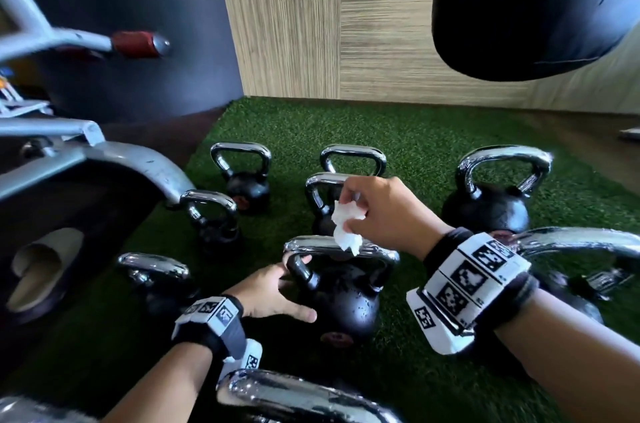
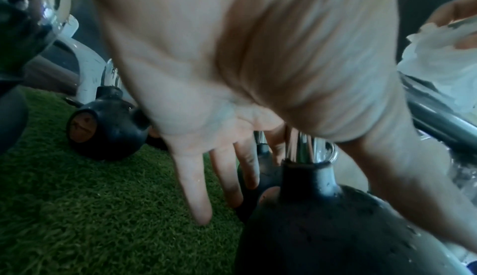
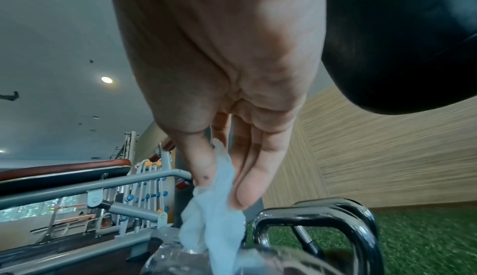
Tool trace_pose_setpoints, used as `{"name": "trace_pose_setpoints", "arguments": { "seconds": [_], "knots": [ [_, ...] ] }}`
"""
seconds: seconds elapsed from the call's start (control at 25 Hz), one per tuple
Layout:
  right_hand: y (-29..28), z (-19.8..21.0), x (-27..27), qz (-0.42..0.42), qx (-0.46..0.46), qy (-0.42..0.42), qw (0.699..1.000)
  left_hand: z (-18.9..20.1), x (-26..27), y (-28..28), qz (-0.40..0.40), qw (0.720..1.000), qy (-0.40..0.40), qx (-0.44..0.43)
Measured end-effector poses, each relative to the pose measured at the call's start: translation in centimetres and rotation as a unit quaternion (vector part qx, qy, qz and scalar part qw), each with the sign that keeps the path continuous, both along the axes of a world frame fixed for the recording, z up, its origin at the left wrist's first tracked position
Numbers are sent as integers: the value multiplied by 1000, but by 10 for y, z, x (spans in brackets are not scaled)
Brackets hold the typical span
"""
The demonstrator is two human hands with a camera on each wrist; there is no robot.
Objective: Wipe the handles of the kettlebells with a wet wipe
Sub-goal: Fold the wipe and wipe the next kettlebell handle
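Observation:
Several black kettlebells with chrome handles stand on green turf. My right hand (image 1: 381, 211) (image 3: 227, 75) pinches a crumpled white wet wipe (image 1: 346, 226) (image 3: 214, 224) (image 2: 438, 63) between thumb and fingers. The wipe hangs down onto the top bar of the handle (image 1: 318, 246) of the central kettlebell (image 1: 346, 304) (image 2: 322, 228). My left hand (image 1: 273, 291) (image 2: 232, 96) sits at the handle's left post with its fingers straight and spread. Its thumb lies along the black body and its index finger passes behind the post.
Other kettlebells stand behind (image 1: 246, 176) (image 1: 491, 194), to the left (image 1: 211, 214) (image 1: 156, 273), to the right (image 1: 581, 249), and one handle lies close below (image 1: 294, 395). A grey machine frame (image 1: 104, 159) crowds the left. A black punching bag (image 1: 540, 6) hangs overhead at the right.

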State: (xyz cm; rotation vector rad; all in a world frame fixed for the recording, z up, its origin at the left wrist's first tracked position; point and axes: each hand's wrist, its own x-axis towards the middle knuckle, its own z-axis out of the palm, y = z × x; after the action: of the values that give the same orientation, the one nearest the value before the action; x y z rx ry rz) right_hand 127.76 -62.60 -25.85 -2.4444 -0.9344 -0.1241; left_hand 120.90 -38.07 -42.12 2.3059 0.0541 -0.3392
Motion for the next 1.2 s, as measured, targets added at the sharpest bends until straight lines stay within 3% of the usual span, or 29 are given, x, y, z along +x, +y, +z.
{"name": "trace_pose_setpoints", "arguments": {
  "seconds": [0.28,0.4,0.6,0.72,1.0,1.2],
  "knots": [
    [4,-39,-18,-16,20,-7,1000,-10,3,-15,31,998,-37,48],
    [8,-41,-18,-5,-18,-35,999,0,3,-16,38,997,-43,55],
    [-25,-39,-14,-99,-44,-21,994,3,5,-17,40,997,-41,56],
    [-14,-40,-16,-92,-55,-39,993,6,5,-18,40,997,-44,58],
    [-50,-45,-9,-150,-31,45,987,2,4,-17,50,997,-43,48],
    [-48,-58,-5,-185,-8,55,981,5,5,-18,44,997,-43,48]
  ]
}}
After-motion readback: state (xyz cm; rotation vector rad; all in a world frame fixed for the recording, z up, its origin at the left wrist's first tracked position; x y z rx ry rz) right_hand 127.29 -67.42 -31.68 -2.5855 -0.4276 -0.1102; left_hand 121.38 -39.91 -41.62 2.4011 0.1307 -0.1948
